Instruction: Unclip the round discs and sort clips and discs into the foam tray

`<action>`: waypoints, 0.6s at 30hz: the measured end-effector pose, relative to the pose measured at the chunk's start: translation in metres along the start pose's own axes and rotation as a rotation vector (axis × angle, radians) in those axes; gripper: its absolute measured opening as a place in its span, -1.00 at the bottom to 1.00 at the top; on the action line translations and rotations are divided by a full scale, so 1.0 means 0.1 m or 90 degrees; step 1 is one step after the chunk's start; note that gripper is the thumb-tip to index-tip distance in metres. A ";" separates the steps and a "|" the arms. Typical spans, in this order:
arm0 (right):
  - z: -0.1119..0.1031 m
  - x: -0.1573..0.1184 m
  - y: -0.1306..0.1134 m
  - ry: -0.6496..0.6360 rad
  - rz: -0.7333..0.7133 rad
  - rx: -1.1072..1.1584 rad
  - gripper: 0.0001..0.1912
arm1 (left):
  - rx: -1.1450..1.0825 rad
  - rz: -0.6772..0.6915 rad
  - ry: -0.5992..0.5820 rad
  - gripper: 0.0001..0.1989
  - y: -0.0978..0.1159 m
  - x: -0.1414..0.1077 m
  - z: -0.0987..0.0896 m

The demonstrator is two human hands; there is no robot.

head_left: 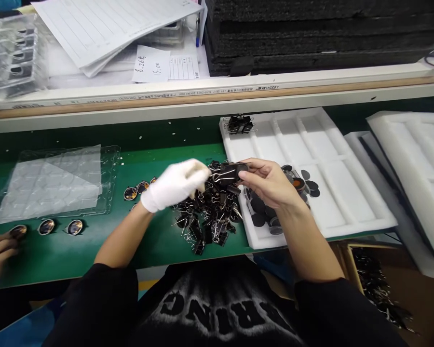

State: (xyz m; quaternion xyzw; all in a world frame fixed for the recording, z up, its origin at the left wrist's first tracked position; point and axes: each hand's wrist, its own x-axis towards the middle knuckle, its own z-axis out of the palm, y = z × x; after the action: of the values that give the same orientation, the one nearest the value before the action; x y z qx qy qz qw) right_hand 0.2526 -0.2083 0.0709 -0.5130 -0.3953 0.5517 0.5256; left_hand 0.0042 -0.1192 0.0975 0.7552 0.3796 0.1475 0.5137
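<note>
At far lower left of the frame, a co-worker's hand (0, 251) is resting beside round dials (74, 227). Near centre, the gloved left hand (179, 183) is holding its fingers close together by a wire handle (216, 177); whether they are gripping it, one cannot tell. Just right of centre, the bare right hand (269, 183) is clamping a black binder clip (227, 180) between thumb and fingers, over a clip heap (210, 217). A slackening pinch could be letting it spring loose, perhaps among the discs (258, 207) at right.
</note>
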 end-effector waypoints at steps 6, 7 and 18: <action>-0.10 -0.04 0.00 0.118 -0.045 0.093 -0.53 | 0.404 -0.039 0.135 -0.55 -0.42 0.07 -0.49; -0.12 -0.04 0.00 0.120 -0.051 0.107 -0.53 | 0.453 -0.042 0.116 -0.56 -0.50 0.10 -0.50; -0.04 -0.12 0.11 0.021 0.042 0.218 -0.64 | 0.554 0.126 0.046 -0.70 -0.63 0.35 -0.21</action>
State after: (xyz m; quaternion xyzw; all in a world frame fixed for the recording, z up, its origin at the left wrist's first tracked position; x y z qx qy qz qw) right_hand 0.2539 -0.2222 0.0618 -0.4378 -0.2702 0.6193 0.5932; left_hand -0.0121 -0.0683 0.0447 0.9281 0.3499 0.0491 0.1179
